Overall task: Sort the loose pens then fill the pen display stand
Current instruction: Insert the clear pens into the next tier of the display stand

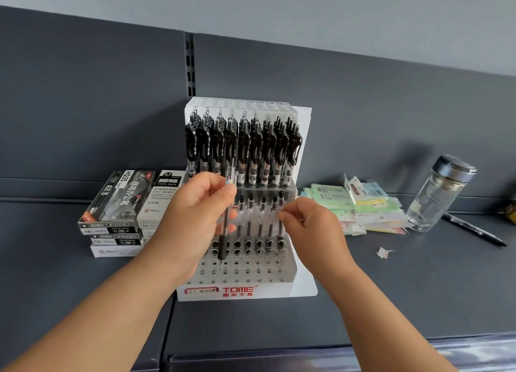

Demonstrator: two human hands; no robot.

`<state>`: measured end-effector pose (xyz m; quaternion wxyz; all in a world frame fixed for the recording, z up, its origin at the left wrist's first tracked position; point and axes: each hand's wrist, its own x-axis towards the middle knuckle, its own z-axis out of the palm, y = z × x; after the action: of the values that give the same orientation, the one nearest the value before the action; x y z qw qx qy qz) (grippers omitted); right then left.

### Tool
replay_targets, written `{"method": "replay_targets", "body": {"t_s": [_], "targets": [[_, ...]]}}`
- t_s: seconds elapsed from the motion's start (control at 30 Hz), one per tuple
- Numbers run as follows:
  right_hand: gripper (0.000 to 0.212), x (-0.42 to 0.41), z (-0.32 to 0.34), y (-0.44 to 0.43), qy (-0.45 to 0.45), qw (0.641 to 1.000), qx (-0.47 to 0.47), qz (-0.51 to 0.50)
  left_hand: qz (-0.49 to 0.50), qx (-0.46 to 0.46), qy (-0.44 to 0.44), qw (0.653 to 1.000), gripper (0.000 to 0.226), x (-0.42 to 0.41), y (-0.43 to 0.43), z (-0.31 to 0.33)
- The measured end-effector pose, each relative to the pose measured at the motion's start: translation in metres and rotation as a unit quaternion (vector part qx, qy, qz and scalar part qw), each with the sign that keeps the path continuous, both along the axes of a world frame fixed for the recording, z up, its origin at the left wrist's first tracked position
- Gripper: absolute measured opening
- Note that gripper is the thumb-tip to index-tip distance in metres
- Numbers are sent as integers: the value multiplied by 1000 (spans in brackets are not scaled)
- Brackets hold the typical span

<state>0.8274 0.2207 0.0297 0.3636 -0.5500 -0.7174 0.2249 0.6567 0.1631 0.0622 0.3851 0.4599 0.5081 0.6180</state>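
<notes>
A white stepped pen display stand (290, 283) marked TOME stands on the dark shelf. Its upper tier is packed with black click pens (243, 148). Several clear pens (261, 218) stand in one row of the lower tier, with open holes in front of them. My left hand (192, 212) grips a clear pen with a black grip (224, 232), held upright, tip down, over the lower holes. My right hand (310, 226) pinches the rightmost clear pen (280, 212) in that row.
Stacked pen boxes (120, 209) lie left of the stand. At the right are a pile of pastel packets (363, 207), a glass bottle (438, 193), a loose black pen (474, 229) and a paper scrap (384, 252).
</notes>
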Motion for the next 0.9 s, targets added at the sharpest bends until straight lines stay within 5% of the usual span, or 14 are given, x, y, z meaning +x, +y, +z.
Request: {"method": "replay_targets", "body": {"t_s": [0.23,0.57,0.8,0.9], "targets": [[12,-8,12,-6,-73,996,35,-31,-12,8,-8,1000,9,-11,-7,-1],[27,-10,11,-7,-13,999,5,-36,-28,4,-14,999,8,-25,-18,0],[8,-12,14,-14,-29,994,42,-92,-19,1,11,1000,8,-33,-22,2],[4,-22,33,-29,53,992,92,-70,-12,-3,34,999,9,-36,-24,2]]}}
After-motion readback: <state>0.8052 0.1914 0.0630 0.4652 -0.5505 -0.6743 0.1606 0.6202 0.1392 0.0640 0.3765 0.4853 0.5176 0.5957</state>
